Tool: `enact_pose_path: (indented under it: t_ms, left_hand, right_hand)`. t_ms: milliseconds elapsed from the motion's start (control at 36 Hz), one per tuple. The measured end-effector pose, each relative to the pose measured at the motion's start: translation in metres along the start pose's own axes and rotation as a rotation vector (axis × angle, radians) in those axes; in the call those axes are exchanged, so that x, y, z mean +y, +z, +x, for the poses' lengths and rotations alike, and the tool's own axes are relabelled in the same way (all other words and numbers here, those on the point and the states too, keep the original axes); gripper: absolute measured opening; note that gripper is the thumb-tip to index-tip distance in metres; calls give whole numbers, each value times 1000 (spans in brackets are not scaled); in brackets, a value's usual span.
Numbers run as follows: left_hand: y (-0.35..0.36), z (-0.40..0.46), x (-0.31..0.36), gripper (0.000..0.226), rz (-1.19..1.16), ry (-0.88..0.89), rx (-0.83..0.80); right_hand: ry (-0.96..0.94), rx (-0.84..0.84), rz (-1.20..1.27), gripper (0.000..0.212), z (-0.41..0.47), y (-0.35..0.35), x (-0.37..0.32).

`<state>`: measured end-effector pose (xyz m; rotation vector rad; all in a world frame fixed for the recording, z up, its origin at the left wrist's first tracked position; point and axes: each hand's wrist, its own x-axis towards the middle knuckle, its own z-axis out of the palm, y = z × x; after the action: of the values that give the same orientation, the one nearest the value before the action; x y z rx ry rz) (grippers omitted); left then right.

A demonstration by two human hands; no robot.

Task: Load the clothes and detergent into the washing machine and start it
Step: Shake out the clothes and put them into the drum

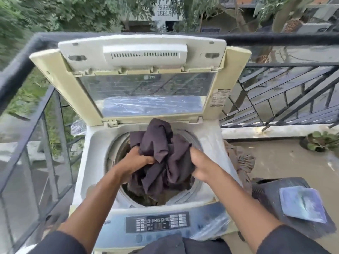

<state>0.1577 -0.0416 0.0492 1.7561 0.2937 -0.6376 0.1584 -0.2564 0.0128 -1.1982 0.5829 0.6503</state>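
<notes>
Dark purple cloth [161,158] hung bunched at the frame's centre, over the washing machine [102,153] drum. The left hand [139,160] and right hand [200,165] each clutched a fistful. It looked soft, light and floppy, best gathered by its folds.

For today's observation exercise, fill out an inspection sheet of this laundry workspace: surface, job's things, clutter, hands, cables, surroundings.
Surface: washing machine top, lid raised upright, control panel nearest the person.
Job's things: dark purple garment bunched over the drum opening, partly inside; blue packet lying on a dark basket to the right, possibly detergent.
Clutter: brown cloth draped beside the machine's right edge.
Hands: left hand and right hand each have a grip on the garment.
Cables: nothing seen.
Surroundings: balcony with black railing, potted plant, trees beyond.
</notes>
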Motion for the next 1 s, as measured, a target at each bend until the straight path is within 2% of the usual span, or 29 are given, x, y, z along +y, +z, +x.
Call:
enact_pose_path:
  t_ms: [111, 222, 278, 361, 417, 694, 861, 1000]
  left_hand:
    - [1, 25, -39, 33, -76, -134, 95]
    - [0, 51, -61, 8, -139, -258, 232]
    - [-4, 62, -63, 14, -219, -284, 316]
    - [-13, 74, -64, 34, -406, -278, 346]
    - [-20, 79, -63, 35, -443, -231, 363]
    - [-16, 76, -62, 28, -372, -188, 338]
    - [3, 56, -55, 23, -237, -145, 265]
    - [24, 42, -37, 27, -109, -41, 184]
  right_hand:
    - [158, 144, 14, 37, 37, 15, 27]
    - [236, 220, 49, 35, 63, 25, 34]
    - [232, 240, 88, 26, 72, 28, 30]
    - [237, 216, 122, 14, 81, 32, 19]
    - [229, 214, 96, 14, 88, 33, 15]
    - [151, 208, -62, 4, 101, 21, 26]
    - [4, 230, -168, 22, 74, 13, 28]
    - [-181, 281, -304, 23, 41, -2, 27]
